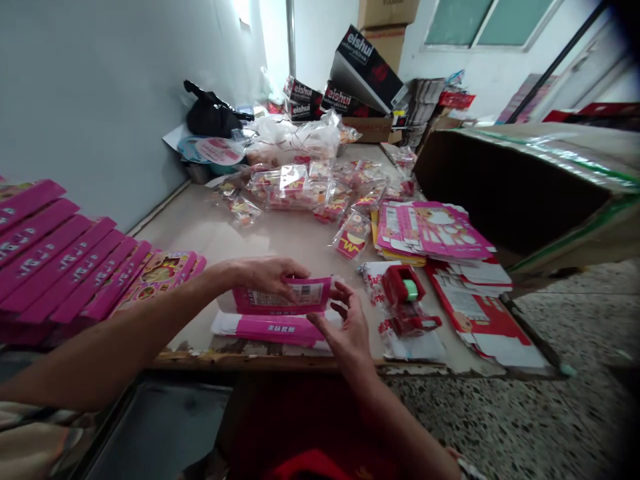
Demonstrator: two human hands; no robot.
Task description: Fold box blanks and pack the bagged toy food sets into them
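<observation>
A pink printed carton (313,293) with a white barcode panel is tilted up near the table's front edge. My left hand (260,275) reaches over it from behind, fingers closed on its upper edge. At the carton's right end is my right hand (350,330), its thumb low at the front and its fingers curled round the end flap. Just in front lies another pink and white carton piece (280,328), flat on the table. Right of my right hand, a red tape dispenser (400,287) with a pale green roll rests on plastic packaging.
Finished-looking pink boxes (65,267) stand in a row at left. Clear-wrapped packets (295,183) are heaped at mid-table. Flat pink cartons (435,230) and red ones (485,320) lie at right, beside a large open cardboard box (560,160). Black boxes (367,67) stand behind.
</observation>
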